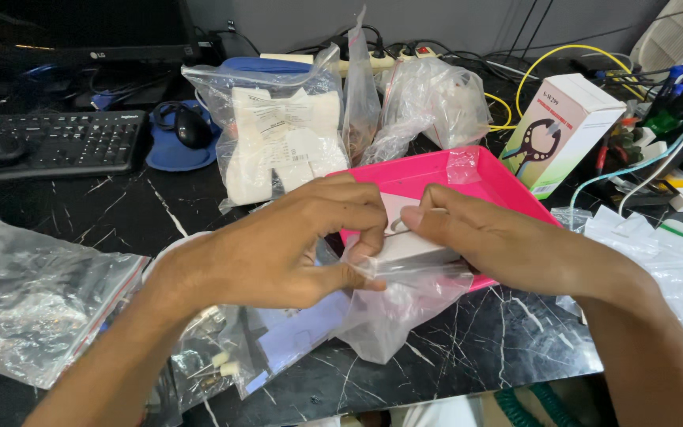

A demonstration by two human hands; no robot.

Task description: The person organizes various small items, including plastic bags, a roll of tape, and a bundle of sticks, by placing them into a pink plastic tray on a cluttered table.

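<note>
Both hands meet at the centre of the black marble desk [120,213]. The left hand [278,253] curls closed, thumb and forefinger pinching the near edge of a small white box [414,247] and the mouth of the clear bag [393,312] that hangs below it toward 6 o'clock. The right hand [499,245] comes in from 4 o'clock, its thumb and forefinger closed on the same box's top edge, where a thin wire loop [399,225] shows between the two hands; the other fingers are hidden behind the hand. The box sits at the front lip of a pink tray [507,186], which lies just beyond the hands at 1 o'clock. Behind the tray, at 12 o'clock, stand several plastic bags, one holding white packets and paper [278,134], another crumpled and clear [436,103]. At 2 o'clock a white and green carton [567,126] stands upright, with a yellow cable [547,57] looping behind it. At 10 o'clock lie a black keyboard [49,142] and a mouse [191,126] on a blue pad. At 8 o'clock a crinkled bag with a red zip strip [37,304] rests flat, and at 3 o'clock flat clear pouches [658,253] lie beside the right forearm.
</note>
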